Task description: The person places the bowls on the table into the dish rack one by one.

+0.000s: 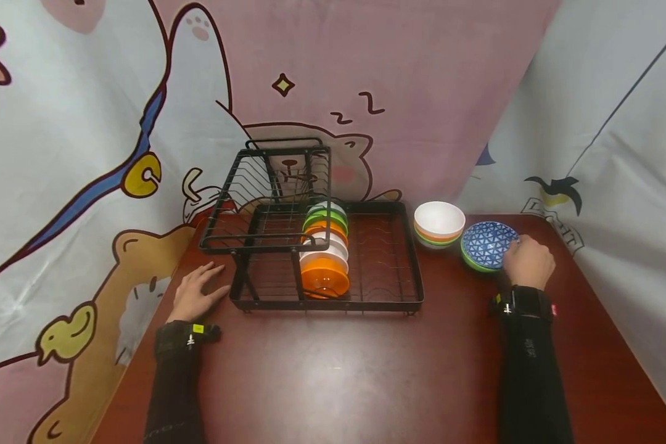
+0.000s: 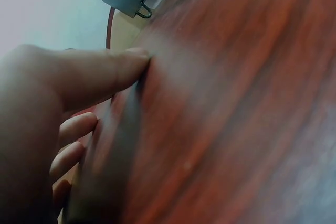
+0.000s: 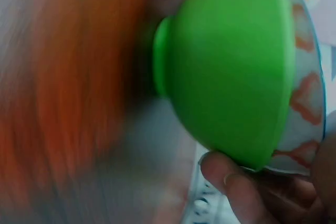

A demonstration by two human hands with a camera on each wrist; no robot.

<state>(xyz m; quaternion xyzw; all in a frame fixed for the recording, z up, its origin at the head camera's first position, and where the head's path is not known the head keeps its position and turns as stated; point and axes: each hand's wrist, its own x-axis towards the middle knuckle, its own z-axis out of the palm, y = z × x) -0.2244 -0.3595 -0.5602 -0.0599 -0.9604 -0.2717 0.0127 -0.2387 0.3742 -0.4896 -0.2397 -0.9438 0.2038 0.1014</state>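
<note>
On the table's right side sits a small stack of bowls: a blue-and-white patterned bowl [image 1: 485, 242] nested in a green bowl [image 3: 231, 72]. My right hand [image 1: 528, 262] pinches the patterned bowl at its right rim; in the right wrist view a fingertip lies against the green bowl's side near its rim. That view also shows orange marks on the patterned bowl's white outside. My left hand [image 1: 195, 294] rests on the table with fingers spread, just left of the black dish rack [image 1: 333, 305], and holds nothing.
Inside the rack, several orange, white and green bowls [image 1: 324, 277] stand on edge in a row. Above its left half is a raised upper tier [image 1: 255, 250]. Another bowl stack [image 1: 439, 221], white on top, stands between rack and patterned bowl. Printed cloth [image 1: 422, 92] hangs behind the table.
</note>
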